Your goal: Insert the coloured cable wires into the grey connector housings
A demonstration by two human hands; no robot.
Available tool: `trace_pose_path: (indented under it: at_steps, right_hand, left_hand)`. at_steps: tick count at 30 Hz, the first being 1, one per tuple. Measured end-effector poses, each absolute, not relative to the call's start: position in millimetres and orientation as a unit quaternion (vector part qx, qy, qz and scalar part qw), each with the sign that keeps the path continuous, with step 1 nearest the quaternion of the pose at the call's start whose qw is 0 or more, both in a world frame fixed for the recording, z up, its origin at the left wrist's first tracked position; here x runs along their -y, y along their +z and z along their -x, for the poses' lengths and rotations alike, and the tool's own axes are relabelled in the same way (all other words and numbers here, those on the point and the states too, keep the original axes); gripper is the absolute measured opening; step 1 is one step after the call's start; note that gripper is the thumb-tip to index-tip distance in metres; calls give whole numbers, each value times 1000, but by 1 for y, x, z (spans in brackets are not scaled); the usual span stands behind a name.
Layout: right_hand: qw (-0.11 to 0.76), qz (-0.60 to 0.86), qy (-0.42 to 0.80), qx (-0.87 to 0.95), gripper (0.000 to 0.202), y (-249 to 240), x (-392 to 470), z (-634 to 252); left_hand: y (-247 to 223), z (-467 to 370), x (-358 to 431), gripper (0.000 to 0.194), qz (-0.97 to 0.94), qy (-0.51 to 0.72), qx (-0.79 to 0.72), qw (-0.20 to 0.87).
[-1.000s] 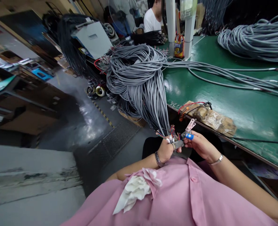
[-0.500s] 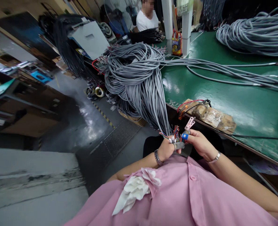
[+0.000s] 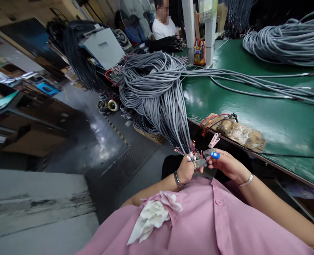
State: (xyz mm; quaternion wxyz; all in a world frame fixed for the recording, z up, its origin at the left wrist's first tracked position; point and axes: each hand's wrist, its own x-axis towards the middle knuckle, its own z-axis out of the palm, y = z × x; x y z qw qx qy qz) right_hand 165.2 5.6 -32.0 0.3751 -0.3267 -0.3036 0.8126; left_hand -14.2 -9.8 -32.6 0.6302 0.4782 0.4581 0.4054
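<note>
A thick bundle of grey cables [image 3: 157,92] hangs off the green table's [image 3: 265,113] left edge down toward my lap. My left hand [image 3: 186,169] is closed around the cable ends, where coloured inner wires [image 3: 190,148] stick out. Close beside it, my right hand [image 3: 226,163] pinches a small grey piece at those wire ends, with blue tape on one fingertip. A pink clip [image 3: 214,140] hangs just above my hands at the table edge.
A taped wooden block [image 3: 236,131] with red wires lies on the table edge. More grey cables [image 3: 286,39] are coiled at the far right. Another person in a white shirt [image 3: 163,26] sits at the back. Black cable bundles [image 3: 77,56] and shelves stand left.
My hands stay together at the cable ends with only small shifts. The view has tilted slightly, and my right hand sits a little lower than half a second ago.
</note>
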Motion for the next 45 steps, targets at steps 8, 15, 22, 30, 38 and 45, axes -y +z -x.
trace_pose_path:
  at_steps: [8, 15, 22, 30, 38, 45]
  right_hand:
    - [355, 313, 823, 313, 15, -27, -8, -158]
    - [385, 333, 821, 260, 19, -33, -4, -156]
    - [426, 375, 773, 285, 22, -27, 2, -153]
    - [462, 424, 693, 356, 30, -23, 6, -139]
    - [446, 433, 696, 360, 29, -18, 6, -135]
    - [463, 437, 687, 351, 32, -19, 5, -132]
  left_hand:
    - [-32, 17, 11, 41, -484, 404, -417, 655]
    - [-39, 16, 13, 35, -459, 426, -440, 644]
    - [-32, 14, 14, 31, -488, 426, -462, 605]
    - [-26, 15, 14, 31, -541, 407, -464, 571]
    - [-24, 16, 15, 28, -533, 414, -470, 569]
    - [-29, 18, 17, 30, -520, 413, -482, 571]
